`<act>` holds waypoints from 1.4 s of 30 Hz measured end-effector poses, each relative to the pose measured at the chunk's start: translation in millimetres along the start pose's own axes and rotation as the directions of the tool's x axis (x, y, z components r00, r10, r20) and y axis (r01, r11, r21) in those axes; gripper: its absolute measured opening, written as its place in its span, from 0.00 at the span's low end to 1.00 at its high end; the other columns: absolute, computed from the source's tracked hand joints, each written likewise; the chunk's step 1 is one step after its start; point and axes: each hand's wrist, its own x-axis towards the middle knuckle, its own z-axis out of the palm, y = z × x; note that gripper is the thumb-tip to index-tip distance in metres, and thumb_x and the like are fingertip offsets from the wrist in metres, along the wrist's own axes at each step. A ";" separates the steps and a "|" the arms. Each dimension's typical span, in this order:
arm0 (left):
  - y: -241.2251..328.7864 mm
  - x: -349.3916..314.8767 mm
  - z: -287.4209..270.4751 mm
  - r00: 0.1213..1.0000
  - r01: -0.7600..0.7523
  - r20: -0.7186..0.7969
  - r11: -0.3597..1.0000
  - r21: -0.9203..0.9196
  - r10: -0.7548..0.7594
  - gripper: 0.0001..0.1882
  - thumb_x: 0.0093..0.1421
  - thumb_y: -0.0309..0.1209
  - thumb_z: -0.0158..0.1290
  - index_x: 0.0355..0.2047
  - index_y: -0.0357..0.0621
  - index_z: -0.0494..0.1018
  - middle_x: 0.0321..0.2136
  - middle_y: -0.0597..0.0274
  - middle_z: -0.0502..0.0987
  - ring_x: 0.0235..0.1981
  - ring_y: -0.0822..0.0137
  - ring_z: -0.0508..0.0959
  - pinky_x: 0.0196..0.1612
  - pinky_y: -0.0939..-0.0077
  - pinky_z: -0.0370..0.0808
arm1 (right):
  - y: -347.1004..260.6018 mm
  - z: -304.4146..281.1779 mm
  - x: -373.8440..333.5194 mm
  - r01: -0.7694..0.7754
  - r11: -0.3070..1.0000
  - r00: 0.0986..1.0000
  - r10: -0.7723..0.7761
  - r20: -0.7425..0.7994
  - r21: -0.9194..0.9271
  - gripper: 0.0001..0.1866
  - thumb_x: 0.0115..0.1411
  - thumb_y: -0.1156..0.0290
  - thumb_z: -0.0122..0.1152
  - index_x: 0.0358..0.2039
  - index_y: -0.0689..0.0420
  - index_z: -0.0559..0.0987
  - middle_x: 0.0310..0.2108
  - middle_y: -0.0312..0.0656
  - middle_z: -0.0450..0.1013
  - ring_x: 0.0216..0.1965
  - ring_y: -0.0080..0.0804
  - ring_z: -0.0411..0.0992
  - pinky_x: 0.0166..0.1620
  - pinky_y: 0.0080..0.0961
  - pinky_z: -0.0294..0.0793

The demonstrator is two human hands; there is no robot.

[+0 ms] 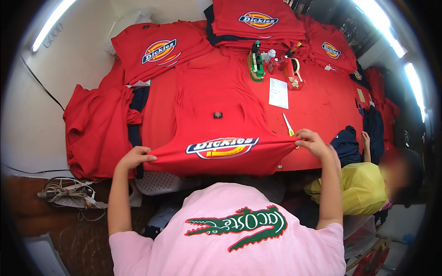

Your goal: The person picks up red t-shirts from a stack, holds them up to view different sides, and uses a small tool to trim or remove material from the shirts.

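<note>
left hand (134, 157): closed, fingers curled over the left end of the folded edge of the red shirt (216, 115), pinching the cloth.
right hand (313, 141): closed too, fingers bent down on the right end of the same edge, gripping the cloth.
shirt: lies flat on the red table (322, 101), straight in front of the person; near edge pulled taut between both hands, an oval printed logo (222, 147) showing on the folded strip.
tag (218, 115): small dark square on the shirt's middle, well apart from both hands.
pen (288, 125): yellow-green, on the table just beside the right hand, not touched.
paper (278, 93): white slip, farther back on the table, right of the shirt.
tape holder (293, 71): red, behind the paper, next to a green tool (256, 62).
stacks: folded red shirts with logos at far left (159, 48) and far centre (258, 18).
loose pile (96, 129): red and navy cloth hanging at the table's left edge, just beyond the left hand.
other person (363, 186): yellow top, at the right, own hand on dark cloth by the table edge.
wearer: pink top.
</note>
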 end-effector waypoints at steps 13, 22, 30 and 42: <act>244.5 -187.7 -60.7 -0.075 0.011 -0.213 0.215 0.977 0.974 0.11 0.63 0.20 0.61 0.46 0.34 0.79 0.45 0.60 0.81 0.50 0.66 0.80 0.58 0.72 0.74 | -245.0 -64.4 -58.9 0.079 0.268 0.149 -0.956 -0.254 -0.960 0.06 0.60 0.74 0.69 0.38 0.57 0.85 0.38 0.44 0.81 0.44 0.39 0.78 0.52 0.36 0.74; 144.8 -168.3 -31.8 0.963 -0.075 -0.143 0.738 0.671 0.227 0.15 0.46 0.31 0.74 0.21 0.33 0.79 0.22 0.49 0.82 0.25 0.56 0.82 0.36 0.62 0.78 | -168.4 -27.3 -68.7 0.152 0.894 0.938 0.004 0.346 -0.421 0.10 0.64 0.66 0.68 0.34 0.60 0.87 0.25 0.44 0.81 0.31 0.26 0.79 0.41 0.28 0.77; 165.3 -151.3 -36.2 0.787 -0.594 -0.426 0.738 -0.322 0.447 0.15 0.66 0.33 0.63 0.47 0.45 0.71 0.42 0.73 0.73 0.45 0.79 0.73 0.51 0.78 0.71 | -159.1 -62.3 -4.3 0.214 0.873 0.977 -0.191 -0.097 0.438 0.10 0.69 0.63 0.66 0.41 0.51 0.75 0.35 0.27 0.75 0.41 0.16 0.75 0.46 0.22 0.76; 291.3 -28.2 -103.7 0.752 -0.514 -0.514 0.855 -0.065 0.413 0.16 0.69 0.31 0.59 0.54 0.47 0.71 0.43 0.66 0.82 0.42 0.74 0.83 0.47 0.77 0.80 | -204.4 -106.3 125.2 0.583 0.701 0.759 -0.289 -0.583 0.412 0.20 0.70 0.72 0.62 0.60 0.62 0.73 0.53 0.42 0.73 0.51 0.25 0.74 0.52 0.25 0.77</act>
